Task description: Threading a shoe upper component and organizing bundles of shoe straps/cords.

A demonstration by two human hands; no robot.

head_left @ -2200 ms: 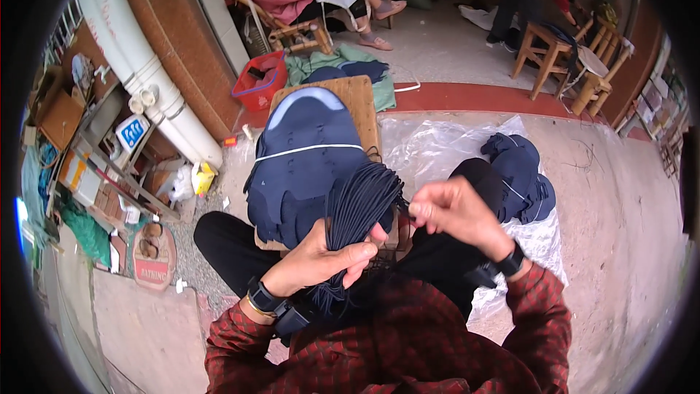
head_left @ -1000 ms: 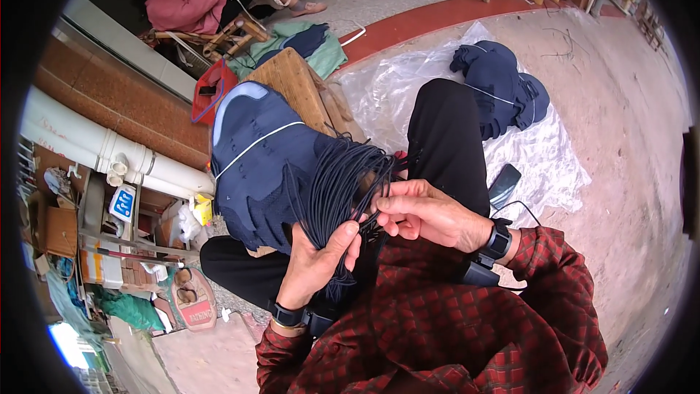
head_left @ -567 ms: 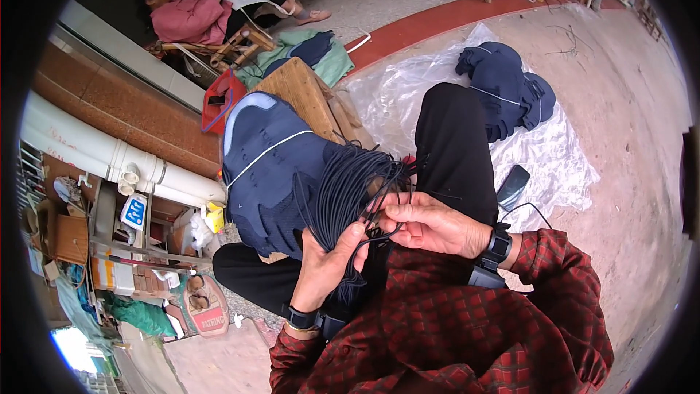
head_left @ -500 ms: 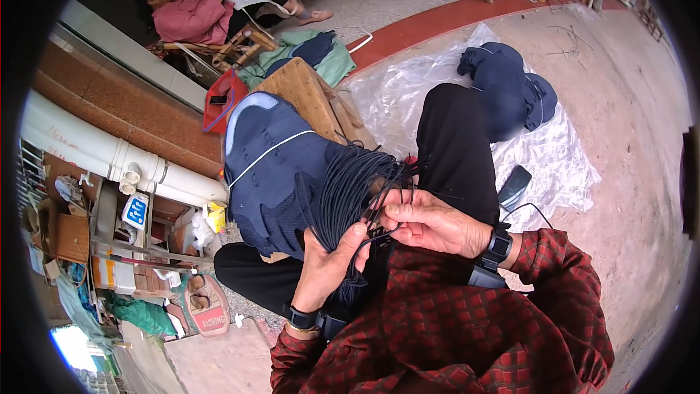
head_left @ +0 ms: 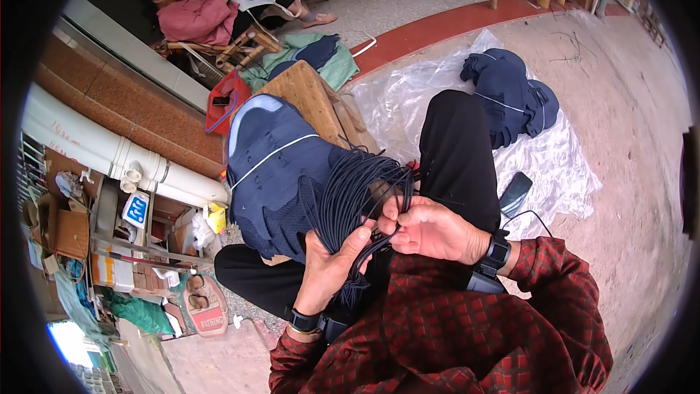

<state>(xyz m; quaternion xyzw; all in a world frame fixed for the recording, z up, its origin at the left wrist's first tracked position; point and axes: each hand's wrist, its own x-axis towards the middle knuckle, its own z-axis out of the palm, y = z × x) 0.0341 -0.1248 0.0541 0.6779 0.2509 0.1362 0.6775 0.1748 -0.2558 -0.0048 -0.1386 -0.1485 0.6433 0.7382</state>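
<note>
Our two hands are both closed on the same dark cord bundle (head_left: 361, 186), held above our lap. With the left hand (head_left: 324, 266) we grip it from the left and below, thumb laid across the near side, loose ends hanging under the palm. With the right hand (head_left: 430, 230) we pinch at a few strands on its right side, thumb and fingertips drawn together — how many strands, we cannot tell.

Behind the cords, and partly covered by them, lies a stack of navy fabric pieces (head_left: 273, 186) with a pale band (head_left: 271, 158) tied across it. The stack covers most of a wooden stool (head_left: 297, 86); we see bare wood at the stool's far end and along its right edge, and a sliver at its near corner.

To the right of our knees a clear plastic sheet (head_left: 561, 168) is spread on the ground. A second navy fabric bundle (head_left: 503, 95) rests at its far right edge, and a dark phone (head_left: 515, 193) lies near our right knee, toward the sheet's near edge.

Just past the stool's far left corner we have a red basket (head_left: 240, 91), with a green cloth (head_left: 343, 66) beyond its far end. Farther off, a person in a pink top (head_left: 193, 22) sits reclined on a chair. Well to our left, brown footwear (head_left: 197, 292) sits on a reddish mat (head_left: 208, 323) — beside a cluttered shelf.
</note>
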